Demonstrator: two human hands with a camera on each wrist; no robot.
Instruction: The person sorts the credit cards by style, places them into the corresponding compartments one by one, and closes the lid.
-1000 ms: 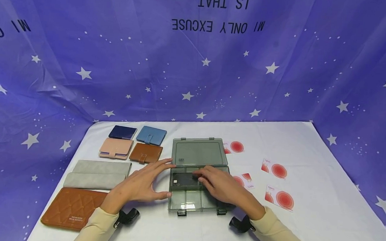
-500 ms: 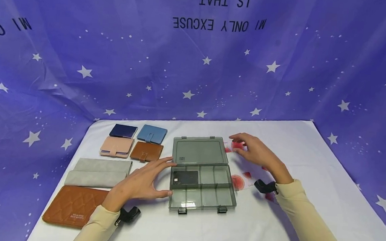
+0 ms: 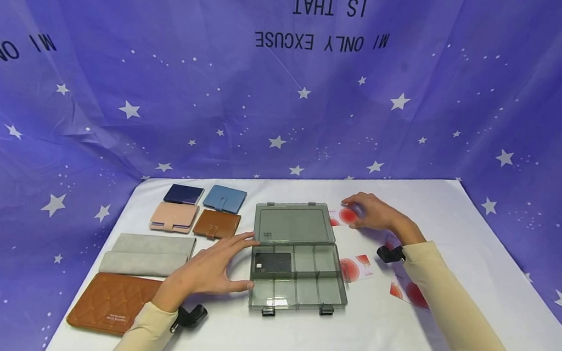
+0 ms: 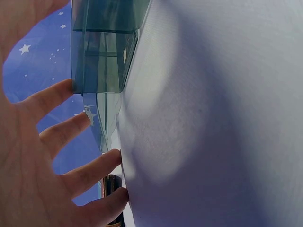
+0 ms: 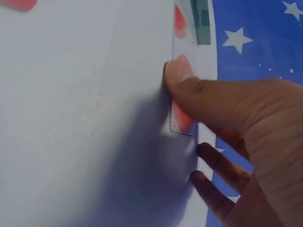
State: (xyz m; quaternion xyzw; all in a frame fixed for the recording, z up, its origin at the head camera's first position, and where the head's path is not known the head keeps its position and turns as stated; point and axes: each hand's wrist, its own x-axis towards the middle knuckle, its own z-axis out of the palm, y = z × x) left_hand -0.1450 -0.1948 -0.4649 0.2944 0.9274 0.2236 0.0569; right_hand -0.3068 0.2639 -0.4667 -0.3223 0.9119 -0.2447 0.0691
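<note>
A transparent grey compartment box [image 3: 296,224] lies with its lid folded back. In its back-left compartment sits a black card [image 3: 280,261] marked VIP. My left hand [image 3: 210,269] is spread at the box's left side; thumb and index fingertips rest at its edge, and the left wrist view shows its fingers [image 4: 52,97] extended. To the right of the lid, my right hand [image 3: 374,212] pinches a white card with red circles [image 3: 341,217] across its long edges. In the right wrist view the thumb [image 5: 176,73] presses the near edge; the index fingertip is hidden behind the card.
Another red-and-white card [image 3: 360,267] lies against the box's right side, and more lie partly under the right forearm. On the left are a navy wallet [image 3: 184,194], blue [image 3: 224,198], pink [image 3: 174,215] and brown [image 3: 216,224] ones, a grey pouch [image 3: 148,253] and a quilted brown wallet [image 3: 109,302].
My right hand has left the black card in the box, moved back and right, and closed its fingers on a red-and-white card beside the lid. The left hand has stayed at the box.
</note>
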